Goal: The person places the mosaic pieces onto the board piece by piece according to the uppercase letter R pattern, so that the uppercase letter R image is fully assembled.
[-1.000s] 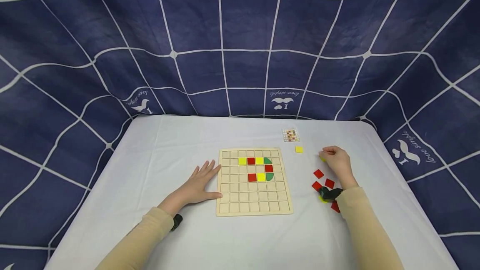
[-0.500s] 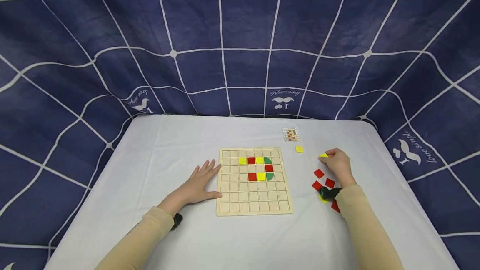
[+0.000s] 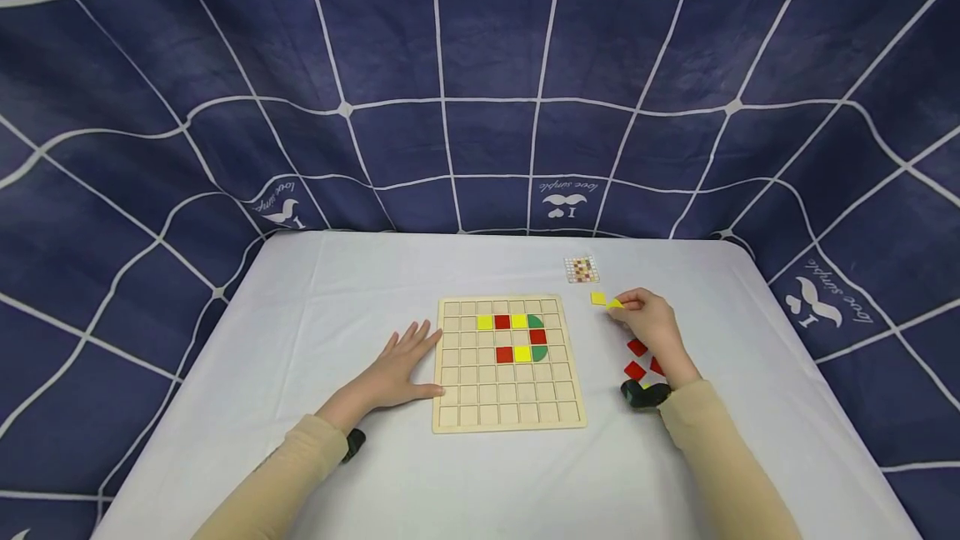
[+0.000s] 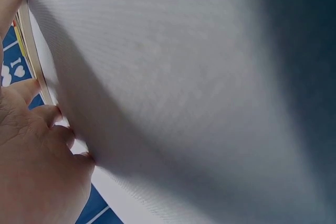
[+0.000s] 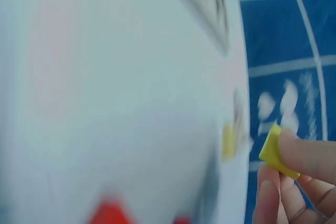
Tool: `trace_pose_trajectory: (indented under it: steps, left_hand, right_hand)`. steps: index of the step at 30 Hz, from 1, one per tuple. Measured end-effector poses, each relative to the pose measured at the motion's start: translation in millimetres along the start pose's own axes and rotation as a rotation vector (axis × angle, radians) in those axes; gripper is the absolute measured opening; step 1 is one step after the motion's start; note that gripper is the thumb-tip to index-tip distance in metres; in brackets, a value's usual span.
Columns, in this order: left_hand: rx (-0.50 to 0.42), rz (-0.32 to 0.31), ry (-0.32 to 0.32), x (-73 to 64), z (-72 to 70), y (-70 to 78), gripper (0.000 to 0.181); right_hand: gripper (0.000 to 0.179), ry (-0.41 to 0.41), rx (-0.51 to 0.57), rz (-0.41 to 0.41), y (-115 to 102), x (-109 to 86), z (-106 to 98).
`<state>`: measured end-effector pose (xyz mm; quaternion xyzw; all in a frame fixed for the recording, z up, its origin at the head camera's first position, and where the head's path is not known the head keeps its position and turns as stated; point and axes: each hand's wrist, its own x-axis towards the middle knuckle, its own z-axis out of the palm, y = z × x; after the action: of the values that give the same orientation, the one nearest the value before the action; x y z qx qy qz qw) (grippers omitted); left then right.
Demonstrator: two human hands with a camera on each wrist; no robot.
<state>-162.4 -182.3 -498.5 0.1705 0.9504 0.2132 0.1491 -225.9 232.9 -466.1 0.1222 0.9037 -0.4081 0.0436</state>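
Observation:
My right hand (image 3: 649,322) pinches a yellow piece (image 5: 274,151) between thumb and fingers, above the table to the right of the wooden grid board (image 3: 480,415). Close to that hand lies a yellow square tile (image 3: 597,298). My left hand (image 3: 396,369) is spread flat at the board's left edge, its thumb and a fingertip touching the rim; in the left wrist view its fingers (image 4: 48,113) lie along that edge. Set in the board's cells are several red and yellow squares, plus two green rounded pieces (image 3: 538,353) at the right.
Several loose red tiles (image 3: 634,371) lie on the white tablecloth (image 3: 360,273) beneath the right forearm, which partly hides them. A small card with a coloured grid pattern (image 3: 582,270) lies behind the board. A dark blue checked curtain (image 3: 487,140) hangs behind the table.
Over the last second my right hand has lifted the yellow piece and carried it left, toward the loose yellow tile. My left hand stays at the board's edge.

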Motion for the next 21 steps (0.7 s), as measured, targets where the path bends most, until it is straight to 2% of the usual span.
trace_pose_trajectory:
  steps: [5, 13, 21]
  left_hand:
    - [-0.005, -0.005, -0.010, -0.4, -1.1, 1.4, 0.100]
    - [-0.014, -0.005, -0.007, -0.8, -1.0, 1.7, 0.101]
    - [-0.001, -0.005, -0.005, 0.1, -0.4, 1.2, 0.101]
  right_hand:
    - [0.027, -0.077, 0.049, -0.111, -23, -13.8, 26]
    - [0.018, -0.204, 0.101, -0.217, -53, -40.7, 81]
    - [0.011, -0.257, 0.098, -0.324, -72, -56.8, 117]
